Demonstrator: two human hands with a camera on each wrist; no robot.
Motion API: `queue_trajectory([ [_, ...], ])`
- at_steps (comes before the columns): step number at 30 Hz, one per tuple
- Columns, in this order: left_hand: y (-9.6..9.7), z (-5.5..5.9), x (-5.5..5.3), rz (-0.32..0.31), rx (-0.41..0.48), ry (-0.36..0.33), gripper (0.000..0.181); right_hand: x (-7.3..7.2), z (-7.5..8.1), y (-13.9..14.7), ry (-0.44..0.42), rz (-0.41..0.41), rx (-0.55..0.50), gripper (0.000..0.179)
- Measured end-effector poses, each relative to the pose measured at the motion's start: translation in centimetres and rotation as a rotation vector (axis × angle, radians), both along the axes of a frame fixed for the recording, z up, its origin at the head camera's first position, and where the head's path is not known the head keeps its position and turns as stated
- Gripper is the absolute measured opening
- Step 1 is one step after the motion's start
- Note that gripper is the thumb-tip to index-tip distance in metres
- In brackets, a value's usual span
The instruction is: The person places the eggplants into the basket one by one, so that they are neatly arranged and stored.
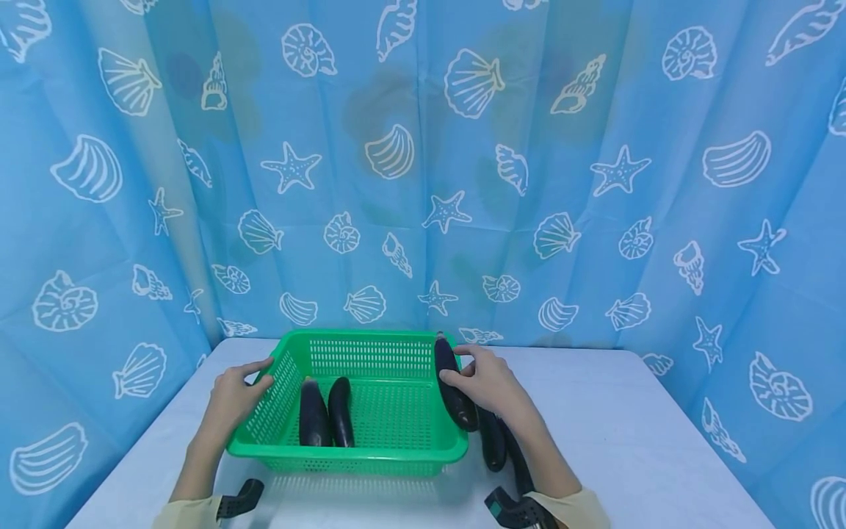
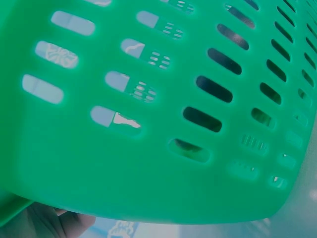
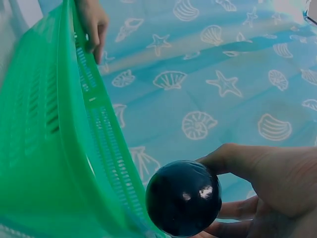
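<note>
Two sleeves [image 1: 188,513] [image 1: 576,510], two hands [image 1: 234,398] [image 1: 492,380], five eggplants [image 1: 457,402] [image 1: 313,417] [image 1: 340,413] [image 1: 492,442] [image 1: 518,464], one basket [image 1: 344,452].

The left hand [image 2: 39,223] shows only in part, its fingers [image 2: 78,224] just beside the edge of a green basket [image 2: 129,171]. The slotted wall of the basket rises above the fingers and spreads well to their right. Near the fingers, on their right and past the basket's edge, is a blue curtain [image 2: 105,226] with white drawings. Behind slots farther up and right of the fingers, something dark shows, too hidden to make out.
</note>
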State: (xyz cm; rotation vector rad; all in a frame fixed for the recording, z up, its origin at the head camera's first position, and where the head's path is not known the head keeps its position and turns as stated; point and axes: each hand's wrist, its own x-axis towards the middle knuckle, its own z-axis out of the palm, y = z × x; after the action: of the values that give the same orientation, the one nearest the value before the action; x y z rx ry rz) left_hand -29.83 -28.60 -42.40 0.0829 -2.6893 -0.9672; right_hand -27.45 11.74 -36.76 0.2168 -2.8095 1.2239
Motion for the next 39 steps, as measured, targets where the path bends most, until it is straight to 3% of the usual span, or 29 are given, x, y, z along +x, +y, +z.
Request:
queue_trajectory([
  [10, 0.1, 0.1, 0.2, 0.0, 0.003, -0.001, 0.046, -1.4, -0.4, -2.6, -0.021, 0.076, 0.028, 0.056],
  [26, 0.0, 0.0, 0.0, 0.005, 0.001, -0.014, 0.047, -1.9, -0.9, -5.8, -0.117, 0.166, -0.012, 0.059],
  [39, 0.2, 0.1, 0.4, 0.004, 0.022, -0.022, 0.047, -2.0, -1.9, -7.1, -0.156, 0.166, -0.026, 0.058],
])
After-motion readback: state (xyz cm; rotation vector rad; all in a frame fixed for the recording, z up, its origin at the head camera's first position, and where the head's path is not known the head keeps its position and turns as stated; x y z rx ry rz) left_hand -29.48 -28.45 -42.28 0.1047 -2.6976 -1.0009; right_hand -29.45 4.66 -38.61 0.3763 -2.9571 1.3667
